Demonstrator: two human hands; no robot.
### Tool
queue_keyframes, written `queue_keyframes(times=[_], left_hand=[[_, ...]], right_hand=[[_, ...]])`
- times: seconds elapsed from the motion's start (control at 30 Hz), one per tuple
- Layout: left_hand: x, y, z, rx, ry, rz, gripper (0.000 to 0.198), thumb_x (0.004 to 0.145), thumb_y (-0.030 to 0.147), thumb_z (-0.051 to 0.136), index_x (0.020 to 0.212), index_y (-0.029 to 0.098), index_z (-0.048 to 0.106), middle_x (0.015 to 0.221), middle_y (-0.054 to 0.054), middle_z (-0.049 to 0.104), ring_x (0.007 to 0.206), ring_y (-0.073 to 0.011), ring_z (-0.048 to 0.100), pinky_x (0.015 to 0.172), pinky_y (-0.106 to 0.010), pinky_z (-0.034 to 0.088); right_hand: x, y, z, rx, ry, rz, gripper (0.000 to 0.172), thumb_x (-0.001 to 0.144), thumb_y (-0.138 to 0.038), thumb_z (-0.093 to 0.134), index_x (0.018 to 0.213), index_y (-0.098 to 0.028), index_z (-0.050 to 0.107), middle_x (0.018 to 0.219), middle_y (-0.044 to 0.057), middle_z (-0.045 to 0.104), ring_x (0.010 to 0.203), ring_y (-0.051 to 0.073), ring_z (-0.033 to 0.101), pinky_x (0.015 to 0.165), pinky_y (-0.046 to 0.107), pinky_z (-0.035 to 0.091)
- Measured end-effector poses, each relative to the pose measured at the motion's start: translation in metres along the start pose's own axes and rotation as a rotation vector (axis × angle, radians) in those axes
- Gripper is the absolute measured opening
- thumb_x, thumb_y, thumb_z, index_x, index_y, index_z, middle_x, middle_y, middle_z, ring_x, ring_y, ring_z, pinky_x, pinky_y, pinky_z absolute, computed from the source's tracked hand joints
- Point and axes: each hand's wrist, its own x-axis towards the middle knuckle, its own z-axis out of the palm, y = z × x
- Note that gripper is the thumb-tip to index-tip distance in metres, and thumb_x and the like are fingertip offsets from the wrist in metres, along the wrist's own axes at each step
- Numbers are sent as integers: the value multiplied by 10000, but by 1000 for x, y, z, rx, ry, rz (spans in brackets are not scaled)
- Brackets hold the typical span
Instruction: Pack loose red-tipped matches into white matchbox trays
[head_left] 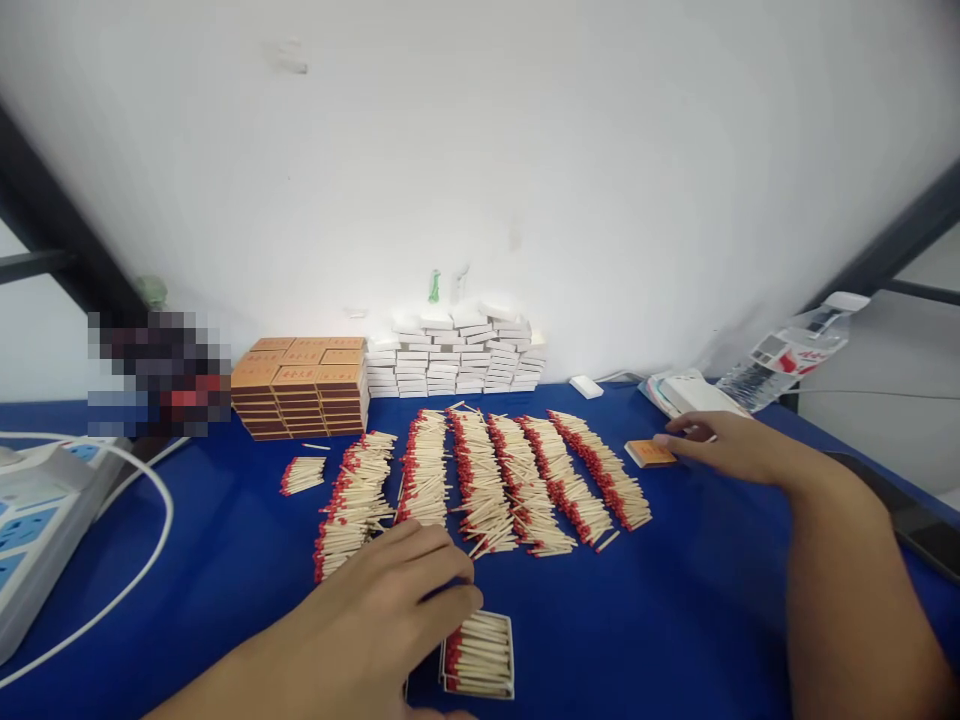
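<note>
My left hand (405, 605) is low in the middle of the head view. Its index finger lies at the upper edge of a white matchbox tray (480, 655) full of red-tipped matches, and its thumb is by the lower edge. This hand hides part of the tray and the near ends of two match rows. Over on the right, my right hand (724, 445) has its fingertips closed at the end of a small orange matchbox cover (649, 453) lying on the table. Long rows of loose matches (480, 480) spread between the hands, with a small separate bunch (304, 474) to their left.
Stacked orange matchboxes (300, 385) stand against the wall beside piled white trays (457, 355). One white tray (586, 387) lies apart. A plastic bottle (787, 355) leans at the right, near a dark phone (907, 515). A power strip (45, 540) with a white cable occupies the left.
</note>
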Motion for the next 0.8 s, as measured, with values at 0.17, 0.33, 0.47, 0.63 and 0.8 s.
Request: queue_keyframes(times=[0.17, 0.33, 0.47, 0.63, 0.8], left_hand=[[3, 1, 0, -9, 29, -9, 284, 875, 388, 831, 1017, 195, 679, 974, -31, 711, 913, -220, 657, 840, -407, 559], [2, 0, -1, -16, 67, -22, 274, 905, 411, 806, 1017, 194, 680, 933, -36, 706, 842, -204, 641, 748, -377, 553], [2, -2, -2, 33, 148, 1, 280, 930, 370, 773, 1111, 185, 667, 887, -31, 715, 821, -214, 637, 737, -385, 559], [4, -11, -7, 81, 218, 0, 304, 956, 374, 758, 1170, 182, 660, 892, -36, 726, 821, -213, 636, 755, -383, 569], [4, -22, -11, 135, 204, -5, 360, 969, 397, 752, 1247, 188, 656, 968, -47, 749, 880, -224, 660, 791, -382, 567]], right_hand=[[1, -1, 8, -7, 1, -31, 420, 871, -555, 706, 1021, -176, 806, 1071, 199, 801, 999, 372, 746, 847, 432, 530], [-3, -7, 11, 13, 30, -50, 308, 870, -461, 734, 963, -176, 806, 1008, 200, 799, 910, 351, 750, 793, 420, 522], [-3, -16, 9, 34, 114, -91, 263, 852, -420, 736, 909, -170, 795, 947, 198, 799, 858, 345, 728, 775, 434, 496], [-26, -72, 23, 187, 209, -283, 387, 937, -564, 622, 1016, -225, 791, 976, 80, 799, 874, 246, 700, 776, 349, 502], [-86, -156, 62, 672, -458, -628, 533, 969, -698, 613, 941, -199, 799, 806, 39, 710, 624, 135, 524, 557, 284, 387]])
